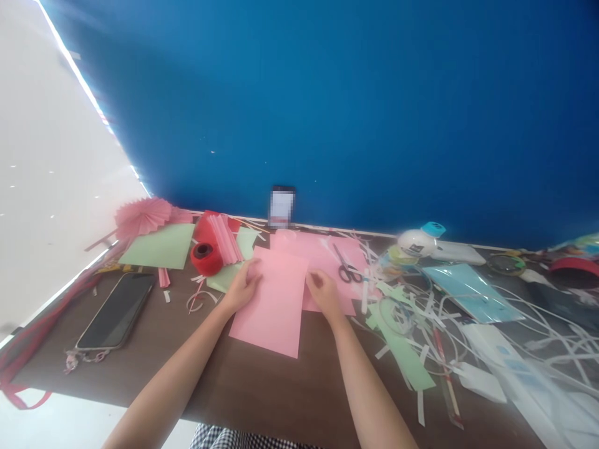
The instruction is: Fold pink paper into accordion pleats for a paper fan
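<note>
A pink sheet of paper (274, 305) is between my two hands, its near end over the dark brown table. My left hand (242, 288) grips its left edge, thumb and fingers together. On the opposite side my right hand (322, 292) pinches the right edge near the upper corner. Behind it lies another, larger piece of pink paper (337, 255). Scissors with dark handles (349, 271) rest on that larger paper, to the right of my right hand. Left of my left hand are a red roll of tape (206, 259) and a pleated pink paper strip (224, 240).
A phone (116, 312) lies on the left. Behind it are green paper (161, 246) and a pink paper fan (143, 217). On the right are a white bottle with a blue cap (416, 242), paper scraps, a blue packet (472, 292), white cables and a power strip (510, 368).
</note>
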A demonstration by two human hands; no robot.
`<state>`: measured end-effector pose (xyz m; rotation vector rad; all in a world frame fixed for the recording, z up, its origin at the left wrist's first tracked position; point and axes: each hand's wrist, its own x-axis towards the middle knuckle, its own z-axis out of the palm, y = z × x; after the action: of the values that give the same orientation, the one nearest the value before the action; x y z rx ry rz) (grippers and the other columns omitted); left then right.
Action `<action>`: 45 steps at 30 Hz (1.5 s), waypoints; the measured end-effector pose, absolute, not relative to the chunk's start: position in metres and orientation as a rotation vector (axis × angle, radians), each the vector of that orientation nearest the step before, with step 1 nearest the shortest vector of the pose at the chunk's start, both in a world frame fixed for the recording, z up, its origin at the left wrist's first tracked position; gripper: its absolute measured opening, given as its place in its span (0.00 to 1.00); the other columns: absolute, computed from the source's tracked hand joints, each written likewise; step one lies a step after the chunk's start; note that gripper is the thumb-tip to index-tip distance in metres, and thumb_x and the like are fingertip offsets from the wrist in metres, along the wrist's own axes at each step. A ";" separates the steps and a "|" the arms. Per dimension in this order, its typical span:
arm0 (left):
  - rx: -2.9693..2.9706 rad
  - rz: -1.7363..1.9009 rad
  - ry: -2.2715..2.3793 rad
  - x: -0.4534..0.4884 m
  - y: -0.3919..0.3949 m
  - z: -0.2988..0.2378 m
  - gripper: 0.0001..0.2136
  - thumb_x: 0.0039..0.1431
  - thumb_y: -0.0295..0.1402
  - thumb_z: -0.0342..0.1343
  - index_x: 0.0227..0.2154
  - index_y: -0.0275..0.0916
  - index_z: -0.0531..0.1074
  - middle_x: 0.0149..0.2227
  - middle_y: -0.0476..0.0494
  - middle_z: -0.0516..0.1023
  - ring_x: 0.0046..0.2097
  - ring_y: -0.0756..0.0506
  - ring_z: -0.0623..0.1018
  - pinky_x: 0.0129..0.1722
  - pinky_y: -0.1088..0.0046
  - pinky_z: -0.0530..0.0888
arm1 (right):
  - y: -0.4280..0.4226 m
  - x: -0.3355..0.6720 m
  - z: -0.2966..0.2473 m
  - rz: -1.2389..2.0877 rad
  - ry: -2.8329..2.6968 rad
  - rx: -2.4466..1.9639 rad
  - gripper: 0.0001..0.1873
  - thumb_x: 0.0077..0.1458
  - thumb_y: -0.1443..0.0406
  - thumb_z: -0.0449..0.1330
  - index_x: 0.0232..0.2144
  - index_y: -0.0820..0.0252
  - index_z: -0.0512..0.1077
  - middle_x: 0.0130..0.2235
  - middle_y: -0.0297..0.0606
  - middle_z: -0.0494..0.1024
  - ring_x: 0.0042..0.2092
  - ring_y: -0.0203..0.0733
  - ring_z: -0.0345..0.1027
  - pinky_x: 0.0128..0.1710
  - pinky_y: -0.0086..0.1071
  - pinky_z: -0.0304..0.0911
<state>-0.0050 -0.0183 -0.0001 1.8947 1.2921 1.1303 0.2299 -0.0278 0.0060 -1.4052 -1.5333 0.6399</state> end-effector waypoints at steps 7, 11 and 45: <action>1.899 1.139 1.284 -0.005 -0.019 0.001 0.16 0.56 0.32 0.46 0.49 0.38 0.59 0.50 0.40 0.66 0.54 0.45 0.65 0.55 0.64 0.58 | -0.028 0.228 0.007 0.558 -1.583 -1.447 0.12 0.49 0.60 0.51 0.31 0.60 0.71 0.34 0.41 0.76 0.37 0.44 0.69 0.39 0.36 0.63; 1.895 1.142 1.274 -0.005 -0.019 0.002 0.16 0.57 0.32 0.46 0.49 0.39 0.59 0.51 0.40 0.66 0.54 0.45 0.65 0.55 0.65 0.59 | -0.028 0.227 0.007 0.415 -1.644 -1.495 0.12 0.49 0.61 0.50 0.31 0.60 0.71 0.32 0.40 0.76 0.34 0.43 0.67 0.37 0.35 0.62; 1.773 1.318 1.117 0.000 -0.026 0.006 0.12 0.56 0.33 0.47 0.42 0.37 0.66 0.44 0.40 0.72 0.48 0.44 0.70 0.49 0.65 0.65 | -0.073 0.225 0.029 0.920 -1.468 -1.647 0.16 0.46 0.56 0.56 0.32 0.63 0.71 0.29 0.41 0.77 0.30 0.42 0.71 0.30 0.34 0.66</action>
<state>0.0001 -0.0258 0.0060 1.7732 1.1172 1.3184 0.2247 -0.0725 0.0293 -1.6467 -1.4685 0.9199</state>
